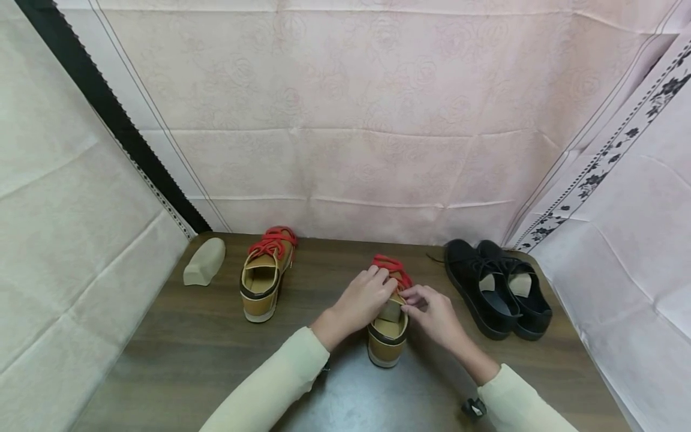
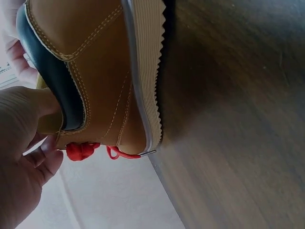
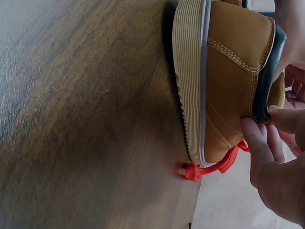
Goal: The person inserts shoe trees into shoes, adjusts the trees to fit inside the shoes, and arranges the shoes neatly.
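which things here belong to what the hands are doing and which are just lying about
In the job:
- held tan shoe
- its red laces
- other tan shoe, probably, as its match

Lying about, it seems:
- black shoes
- white block, use unclear

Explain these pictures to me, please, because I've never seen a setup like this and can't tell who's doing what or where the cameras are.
There's no machine: a person works with bare hands. The wide picture comes from a camera on the head; the close ones come from cameras on each wrist. On the wooden surface, left to right, are a pale block, a tan shoe, the middle shoe and two black shoes. The left hand and right hand hold the middle shoe near its opening.
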A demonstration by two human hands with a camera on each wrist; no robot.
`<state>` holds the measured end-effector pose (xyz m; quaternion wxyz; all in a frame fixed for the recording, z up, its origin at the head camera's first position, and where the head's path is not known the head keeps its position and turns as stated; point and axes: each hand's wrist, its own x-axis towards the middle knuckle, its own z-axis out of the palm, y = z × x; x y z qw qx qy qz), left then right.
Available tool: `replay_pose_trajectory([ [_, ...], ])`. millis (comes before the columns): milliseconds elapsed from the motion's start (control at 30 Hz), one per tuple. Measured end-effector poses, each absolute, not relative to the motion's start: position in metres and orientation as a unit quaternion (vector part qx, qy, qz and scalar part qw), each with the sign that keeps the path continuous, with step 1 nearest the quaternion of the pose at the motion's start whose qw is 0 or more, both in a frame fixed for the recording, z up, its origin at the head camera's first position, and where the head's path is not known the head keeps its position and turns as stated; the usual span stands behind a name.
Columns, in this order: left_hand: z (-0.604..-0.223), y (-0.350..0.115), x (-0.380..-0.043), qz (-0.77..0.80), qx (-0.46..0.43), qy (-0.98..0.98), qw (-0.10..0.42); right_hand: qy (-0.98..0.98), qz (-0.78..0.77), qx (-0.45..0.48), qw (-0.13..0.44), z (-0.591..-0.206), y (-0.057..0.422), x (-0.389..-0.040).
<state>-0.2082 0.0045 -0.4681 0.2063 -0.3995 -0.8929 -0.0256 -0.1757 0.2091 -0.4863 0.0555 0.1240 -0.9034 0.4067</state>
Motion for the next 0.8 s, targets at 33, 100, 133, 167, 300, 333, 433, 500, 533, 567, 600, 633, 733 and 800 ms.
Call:
replay_pose_trajectory([
  [33, -0.468, 0.005, -0.208, -0.026, -0.399, -0.894, 0.204, -0.903, 0.407, 0.125, 0.056, -0.486, 0.209, -0.176],
  [100, -0.468, 0.004, -0.208, -0.033, -0.396, -0.896, 0.197, -0.903, 0.406, 0.125, 0.056, -0.486, 0.209, -0.176],
  [133, -0.468, 0.004, -0.209, -0.038, -0.393, -0.898, 0.193, -0.903, 0.407, 0.125, 0.056, -0.487, 0.209, -0.176],
  [167, -0.468, 0.003, -0.209, -0.043, -0.390, -0.900, 0.189, -0.902, 0.409, 0.125, 0.056, -0.487, 0.209, -0.176],
  [300, -0.469, -0.001, -0.209, -0.077, -0.381, -0.906, 0.170, -0.903, 0.408, 0.123, 0.054, -0.488, 0.210, -0.176],
  [333, -0.469, -0.003, -0.209, -0.084, -0.380, -0.906, 0.168, -0.904, 0.407, 0.123, 0.055, -0.488, 0.210, -0.175],
  [433, -0.466, -0.006, -0.210, -0.101, -0.381, -0.904, 0.166, -0.907, 0.397, 0.128, 0.062, -0.486, 0.211, -0.172],
  [500, -0.464, -0.008, -0.210, -0.108, -0.384, -0.902, 0.168, -0.909, 0.389, 0.131, 0.073, -0.485, 0.211, -0.169],
  [533, -0.463, -0.009, -0.209, -0.110, -0.384, -0.901, 0.169, -0.909, 0.384, 0.137, 0.081, -0.484, 0.211, -0.168],
  [567, -0.462, -0.010, -0.209, -0.112, -0.385, -0.900, 0.170, -0.909, 0.382, 0.142, 0.088, -0.483, 0.211, -0.166],
  [600, -0.461, -0.011, -0.209, -0.113, -0.385, -0.900, 0.171, -0.907, 0.380, 0.150, 0.096, -0.483, 0.212, -0.164],
  [633, -0.461, -0.012, -0.209, -0.113, -0.385, -0.900, 0.172, -0.905, 0.380, 0.160, 0.105, -0.483, 0.211, -0.162],
  [733, -0.458, -0.017, -0.207, -0.119, -0.386, -0.897, 0.177, -0.893, 0.377, 0.203, 0.138, -0.482, 0.211, -0.157],
  [800, -0.457, -0.021, -0.206, -0.121, -0.388, -0.895, 0.184, -0.886, 0.364, 0.236, 0.165, -0.482, 0.210, -0.154],
])
